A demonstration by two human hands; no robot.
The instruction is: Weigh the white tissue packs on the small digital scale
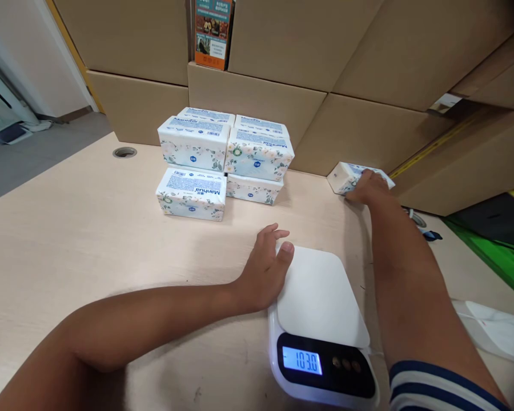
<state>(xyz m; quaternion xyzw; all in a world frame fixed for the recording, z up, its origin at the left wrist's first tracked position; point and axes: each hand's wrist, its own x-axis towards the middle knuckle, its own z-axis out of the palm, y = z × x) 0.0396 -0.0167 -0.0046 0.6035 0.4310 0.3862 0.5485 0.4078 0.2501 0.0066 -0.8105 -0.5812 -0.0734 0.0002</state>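
My right hand reaches to the back right and grips a white pack of tissues with its fingers over the top. That pack lies on the table against the cardboard boxes. My left hand is open at the left edge of a white digital scale, thumb over the platform's corner and fingers apart. Nothing lies on the platform. The lit display reads 103.0, with a small dash before it. Left of centre, several flower-printed tissue packs are stacked in two columns, labelled Manhua.
Large cardboard boxes form a wall behind the table. An orange printed box stands in a gap there. A cable hole is at the back left. A white plastic-wrapped item and green material lie at the right.
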